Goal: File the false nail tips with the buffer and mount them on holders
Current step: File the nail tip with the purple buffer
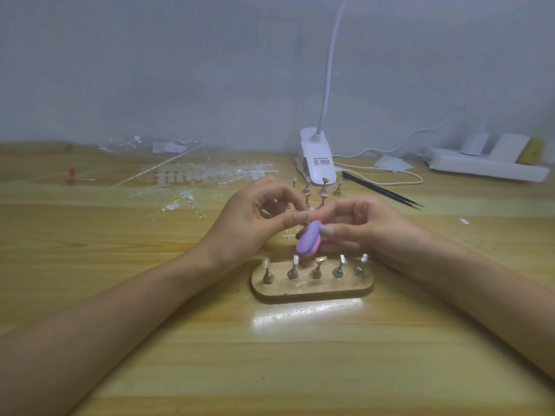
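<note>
At the far left of the frame a small red item [71, 175] lies on the counter [180, 340]. Right of it, toward the upper middle, clear tip strips [210, 178] lie scattered.

At centre frame, your left hand [252, 223] has thumb and forefinger curled together, pinching a small clear tip [304, 213]. The tip is blurred and sits just above the buffer [309, 238]. The purple buffer is tilted, and your right hand [360, 226] grips it with the thumb on top and the fingers underneath.

Just below both hands, a wooden base [312, 291] carries five holders [316, 269] in a row. Some look topped with clear tips.

Behind the hands, loose holders [322, 187] stand by the white lamp [318, 157]. Right of that lie black tweezers [381, 190], and a power strip [486, 165] sits at the upper right.
</note>
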